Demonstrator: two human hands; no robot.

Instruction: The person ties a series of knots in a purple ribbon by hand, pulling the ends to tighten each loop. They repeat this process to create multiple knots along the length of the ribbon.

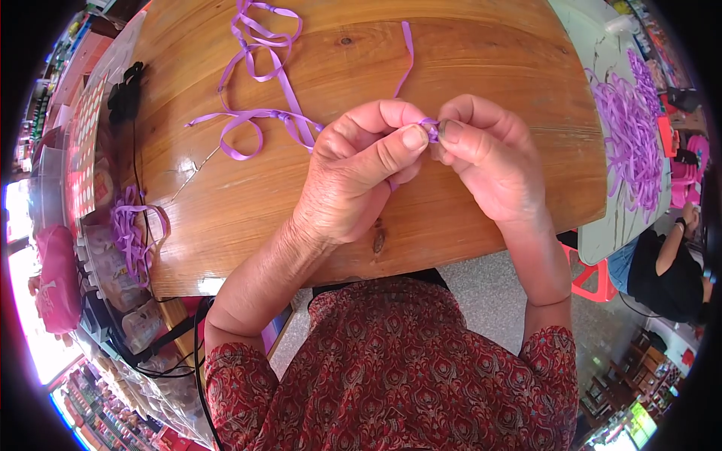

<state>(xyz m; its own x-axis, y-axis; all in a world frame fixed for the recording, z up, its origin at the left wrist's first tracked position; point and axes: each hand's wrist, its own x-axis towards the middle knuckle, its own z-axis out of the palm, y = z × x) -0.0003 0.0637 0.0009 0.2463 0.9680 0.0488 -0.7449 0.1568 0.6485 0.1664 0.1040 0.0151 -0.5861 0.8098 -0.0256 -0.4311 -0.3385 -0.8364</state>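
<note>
My left hand [361, 169] and my right hand [489, 158] meet over the middle of a wooden table [466, 60]. Both pinch a small folded piece of purple ribbon [430, 128] between thumbs and forefingers. A thin strand of that ribbon runs up and away from the fingers toward the table's far edge. A longer purple ribbon [259, 116] lies in loose loops on the table to the left of my left hand.
A bunch of purple ribbon [131, 233] hangs at the table's left edge beside plastic boxes [120, 293]. A pile of purple ribbon strips [632, 135] covers a grey table on the right. A seated person [665, 263] and a red stool [590, 274] are at lower right.
</note>
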